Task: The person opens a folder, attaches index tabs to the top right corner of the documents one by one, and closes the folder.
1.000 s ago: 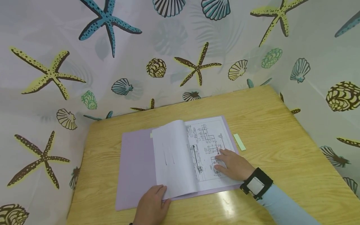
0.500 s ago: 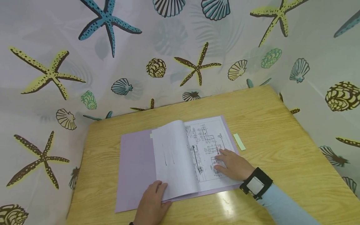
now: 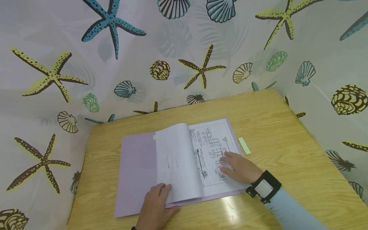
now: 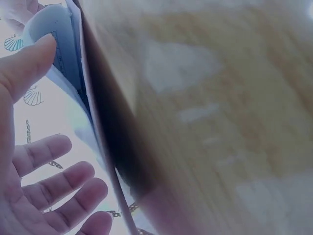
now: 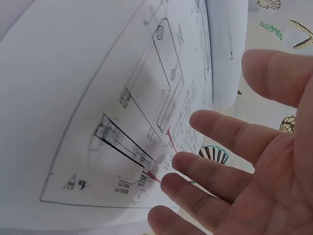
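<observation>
A purple folder (image 3: 135, 172) lies spread on the table, holding white sheets. One sheet (image 3: 176, 166) is turned over to the left and bulges near the middle; on the right, a page with a technical drawing (image 3: 211, 143) faces up. My left hand (image 3: 155, 206) is at the folder's lower edge, fingertips by the turned sheet's lower left corner and thumb along the edge. In the left wrist view its fingers (image 4: 58, 186) are extended and grip nothing. My right hand (image 3: 241, 167) rests on the drawing with fingers spread, straight and relaxed in the right wrist view.
A pale green strip (image 3: 244, 146) lies on the wooden table (image 3: 276, 127) just right of the folder. A small pale tab (image 3: 154, 137) shows at the turned sheet's edge. A curtain printed with starfish and shells (image 3: 172, 41) surrounds the table's back and sides.
The folder's left cover has slid slightly left. My left hand has shifted up a little and its thumb has spread right. The right hand stays almost still.
</observation>
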Available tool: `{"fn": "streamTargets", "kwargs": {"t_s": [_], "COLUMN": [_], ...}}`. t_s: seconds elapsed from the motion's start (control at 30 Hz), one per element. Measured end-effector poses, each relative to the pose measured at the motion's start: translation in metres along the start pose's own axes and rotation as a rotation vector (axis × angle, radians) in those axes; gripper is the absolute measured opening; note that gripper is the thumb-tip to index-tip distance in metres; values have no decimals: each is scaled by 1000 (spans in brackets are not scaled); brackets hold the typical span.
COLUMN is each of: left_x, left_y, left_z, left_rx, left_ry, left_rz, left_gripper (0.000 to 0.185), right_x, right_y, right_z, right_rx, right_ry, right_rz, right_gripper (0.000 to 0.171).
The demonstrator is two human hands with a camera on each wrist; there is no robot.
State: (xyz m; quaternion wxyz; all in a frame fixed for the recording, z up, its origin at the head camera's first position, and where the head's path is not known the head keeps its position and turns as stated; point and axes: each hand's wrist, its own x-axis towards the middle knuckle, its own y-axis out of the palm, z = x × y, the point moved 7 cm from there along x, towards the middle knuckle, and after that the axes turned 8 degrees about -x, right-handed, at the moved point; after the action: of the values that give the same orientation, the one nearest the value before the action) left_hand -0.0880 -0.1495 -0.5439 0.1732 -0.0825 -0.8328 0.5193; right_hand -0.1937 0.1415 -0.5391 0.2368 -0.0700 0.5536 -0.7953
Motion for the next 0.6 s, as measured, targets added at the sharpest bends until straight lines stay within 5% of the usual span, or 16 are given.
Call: {"fn": "streamTargets", "kwargs": {"t_s": [0.2, 0.4, 0.6], "left_x": [4, 11, 21], "left_y": [-3, -10, -25], "left_z": [-4, -9, -18], "left_rx": [18, -21, -82], "left_ry": [2, -22, 26], "left_rz": [-11, -16, -90], "left_gripper": [79, 78, 67], "right_x": [-2, -9, -11], "right_y": [-12, -40, -47], "right_z": [-9, -38, -70], "right_rx": [22, 114, 52], "right_ry": [49, 224, 338], "right_rz": [-51, -169, -189], "right_gripper": [50, 47, 49]}}
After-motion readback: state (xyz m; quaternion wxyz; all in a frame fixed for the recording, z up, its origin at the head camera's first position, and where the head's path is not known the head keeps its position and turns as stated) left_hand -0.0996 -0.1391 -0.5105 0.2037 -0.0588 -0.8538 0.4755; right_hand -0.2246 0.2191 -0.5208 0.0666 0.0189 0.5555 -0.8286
